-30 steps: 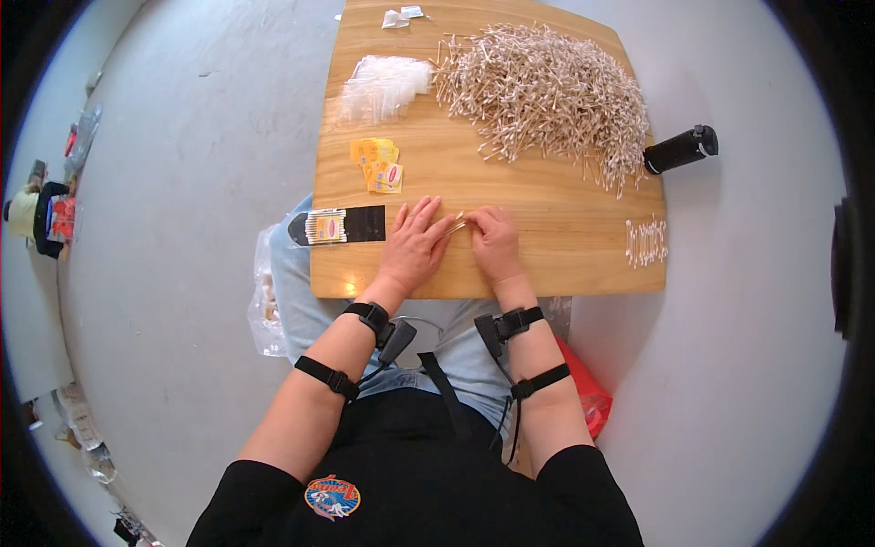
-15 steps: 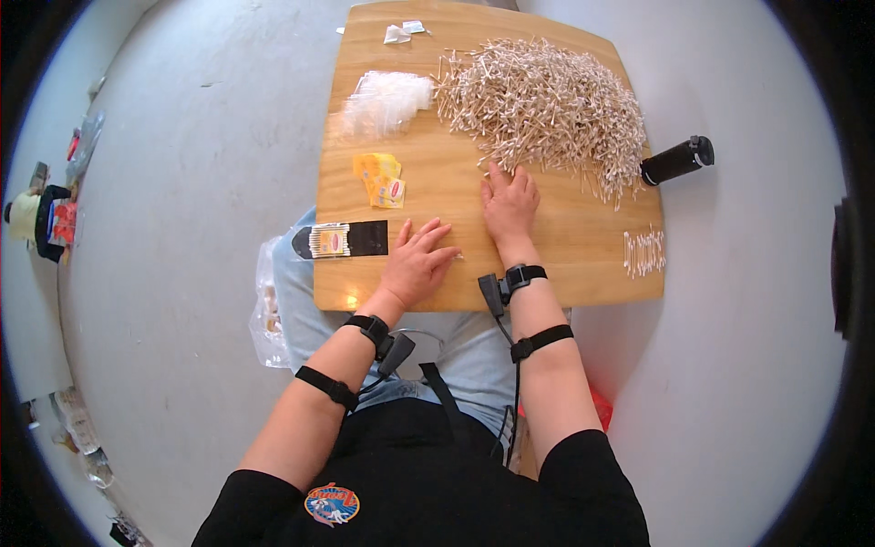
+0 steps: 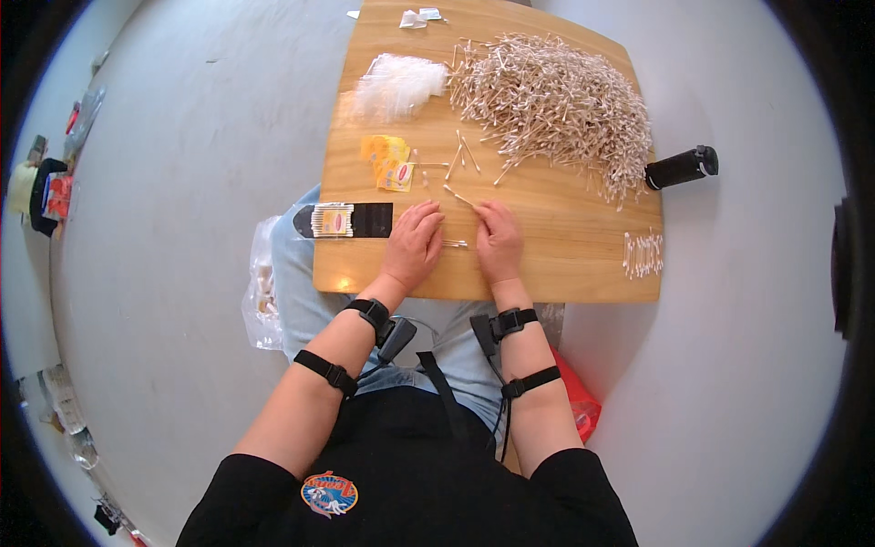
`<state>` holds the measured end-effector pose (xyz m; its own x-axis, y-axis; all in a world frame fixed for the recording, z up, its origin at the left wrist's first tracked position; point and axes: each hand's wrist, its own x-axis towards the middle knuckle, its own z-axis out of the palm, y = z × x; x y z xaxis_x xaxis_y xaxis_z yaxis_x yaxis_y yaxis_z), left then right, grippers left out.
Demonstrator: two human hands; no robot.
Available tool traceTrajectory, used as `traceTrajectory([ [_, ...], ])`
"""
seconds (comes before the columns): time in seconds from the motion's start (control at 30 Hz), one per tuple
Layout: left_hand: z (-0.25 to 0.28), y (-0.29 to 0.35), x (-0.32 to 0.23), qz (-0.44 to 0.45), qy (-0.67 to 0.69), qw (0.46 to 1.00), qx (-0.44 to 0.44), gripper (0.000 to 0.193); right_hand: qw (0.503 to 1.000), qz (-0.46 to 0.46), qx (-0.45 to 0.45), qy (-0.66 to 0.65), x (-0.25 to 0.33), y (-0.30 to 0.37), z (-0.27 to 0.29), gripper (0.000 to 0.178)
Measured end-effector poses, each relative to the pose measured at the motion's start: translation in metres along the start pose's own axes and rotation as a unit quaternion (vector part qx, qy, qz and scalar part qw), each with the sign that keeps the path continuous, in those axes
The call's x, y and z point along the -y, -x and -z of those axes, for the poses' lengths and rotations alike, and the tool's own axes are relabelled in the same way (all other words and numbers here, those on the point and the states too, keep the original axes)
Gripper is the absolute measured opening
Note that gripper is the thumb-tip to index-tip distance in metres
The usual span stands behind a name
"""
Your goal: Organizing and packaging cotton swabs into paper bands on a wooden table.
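On the wooden table, my left hand [image 3: 415, 246] is closed, fingers together. A few cotton swabs [image 3: 455, 243] stick out from under its thumb side toward the right. My right hand [image 3: 499, 242] pinches one cotton swab [image 3: 459, 195] by its near end, the other end pointing away and left. Loose swabs [image 3: 462, 155] lie scattered beyond both hands, in front of a big pile of cotton swabs [image 3: 556, 109]. To the left of my left hand is a black holder [image 3: 374, 221] bearing a row of swabs with a yellow card [image 3: 335, 221] on it.
Yellow printed cards [image 3: 386, 159] lie at the table's left, with a stack of clear plastic bags [image 3: 396, 87] behind them. At the right edge are a row of swabs [image 3: 643, 254] and a black cylinder [image 3: 682, 168]. White scraps [image 3: 415, 18] sit at the far edge.
My right hand has drawn back from the pile, and now pinches a swab. Several swabs now lie scattered between pile and hands. My left hand's fingers have closed together.
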<state>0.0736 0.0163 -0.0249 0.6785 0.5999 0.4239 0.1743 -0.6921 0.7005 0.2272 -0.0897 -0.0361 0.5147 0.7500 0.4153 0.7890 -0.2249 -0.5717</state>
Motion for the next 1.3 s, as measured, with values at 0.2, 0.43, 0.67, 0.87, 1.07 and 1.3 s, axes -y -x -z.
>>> traceTrajectory([
  [0.2,-0.001,0.002,0.003,0.030,-0.016,0.999,-0.026,0.022,0.995,-0.057,-0.071,0.044,0.017,-0.009,0.004,0.017],
  [0.43,-0.003,0.002,0.006,0.034,-0.058,0.996,-0.064,0.019,0.999,-0.036,-0.001,-0.006,0.015,-0.007,0.005,0.006],
  [0.67,-0.005,0.003,0.008,0.045,-0.037,0.996,-0.061,0.022,0.993,-0.094,-0.032,-0.067,0.010,-0.007,-0.001,0.005],
  [0.87,-0.007,0.004,0.011,0.033,-0.086,0.995,-0.034,0.024,0.994,-0.108,-0.007,0.011,0.028,-0.019,-0.012,0.006],
  [1.07,-0.011,0.003,0.009,0.039,-0.126,0.991,-0.033,0.020,0.997,-0.070,0.015,-0.023,0.022,-0.013,-0.018,0.007],
  [1.3,-0.009,0.002,0.017,0.074,-0.088,0.991,-0.067,0.014,0.993,-0.050,0.044,-0.094,0.024,-0.003,0.000,0.009],
])
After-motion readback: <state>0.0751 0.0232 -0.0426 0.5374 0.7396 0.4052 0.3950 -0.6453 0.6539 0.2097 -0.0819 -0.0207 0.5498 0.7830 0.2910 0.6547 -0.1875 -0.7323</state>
